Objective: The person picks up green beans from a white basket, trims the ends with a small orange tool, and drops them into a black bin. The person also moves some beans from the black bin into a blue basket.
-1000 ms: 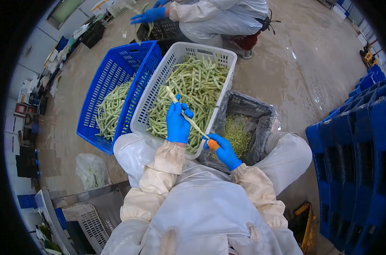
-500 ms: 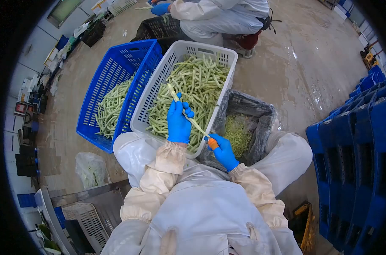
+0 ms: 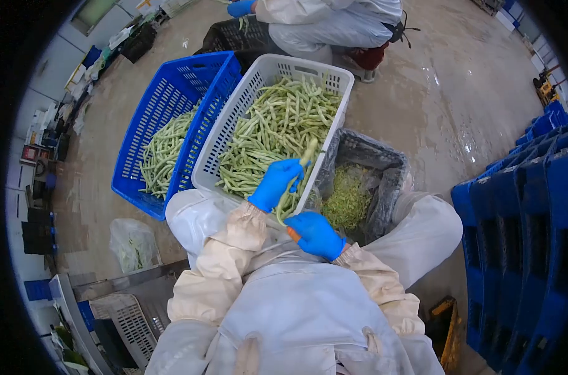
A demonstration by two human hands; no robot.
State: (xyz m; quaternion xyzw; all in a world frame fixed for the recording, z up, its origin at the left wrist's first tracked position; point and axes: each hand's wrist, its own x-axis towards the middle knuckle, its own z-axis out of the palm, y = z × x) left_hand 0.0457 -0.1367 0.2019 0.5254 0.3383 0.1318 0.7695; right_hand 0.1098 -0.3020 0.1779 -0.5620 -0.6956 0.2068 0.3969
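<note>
My left hand (image 3: pixel 276 185), in a blue glove, pinches a long pale green bean (image 3: pixel 309 152) over the near right end of the white crate (image 3: pixel 203 164). The bean's lower end reaches down to my right hand (image 3: pixel 316 236), also gloved in blue. That hand is closed around a small tool with an orange handle (image 3: pixel 293 234); its working end is hidden. Many green beans (image 3: pixel 290 112) fill the white crate. To the right of the crate, a bin lined with dark plastic (image 3: pixel 393 164) holds small green trimmings (image 3: pixel 348 197).
A blue crate (image 3: pixel 133 147) with more beans stands left of the white one. Ahead sits another person (image 3: pixel 328 31) beside a black crate (image 3: pixel 234 36). Stacked blue pallets (image 3: pixel 521 237) rise on my right. A clear plastic bag (image 3: pixel 133 244) lies at my left.
My left hand has moved right and nearer, swinging the bean's upper end to the right. My right hand has shifted slightly left and down, with the orange handle turned.
</note>
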